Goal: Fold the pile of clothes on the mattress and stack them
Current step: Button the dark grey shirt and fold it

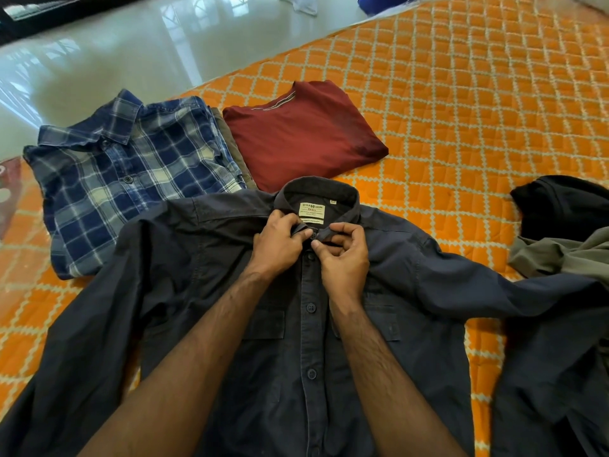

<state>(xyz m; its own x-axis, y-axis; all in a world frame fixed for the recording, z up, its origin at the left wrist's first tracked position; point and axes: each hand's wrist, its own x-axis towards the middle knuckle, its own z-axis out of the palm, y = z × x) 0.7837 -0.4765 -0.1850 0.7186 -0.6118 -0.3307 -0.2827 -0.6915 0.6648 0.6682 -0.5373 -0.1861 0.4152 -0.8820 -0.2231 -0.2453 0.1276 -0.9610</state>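
A dark navy button-up shirt (290,341) lies front up on the orange quilted mattress (461,110), sleeves spread to both sides. My left hand (276,245) pinches the left collar tip at the top button. My right hand (342,255) pinches the right collar tip beside it. A folded blue plaid shirt (131,173) lies at the left on an olive garment (230,140) whose edge shows. A folded maroon t-shirt (300,133) lies behind the collar.
An unfolded heap of black cloth (560,206) and grey-green cloth (560,255) lies at the right edge. Glossy white floor (131,51) runs beyond the mattress's far left edge. A reddish object (10,189) sits at the left border.
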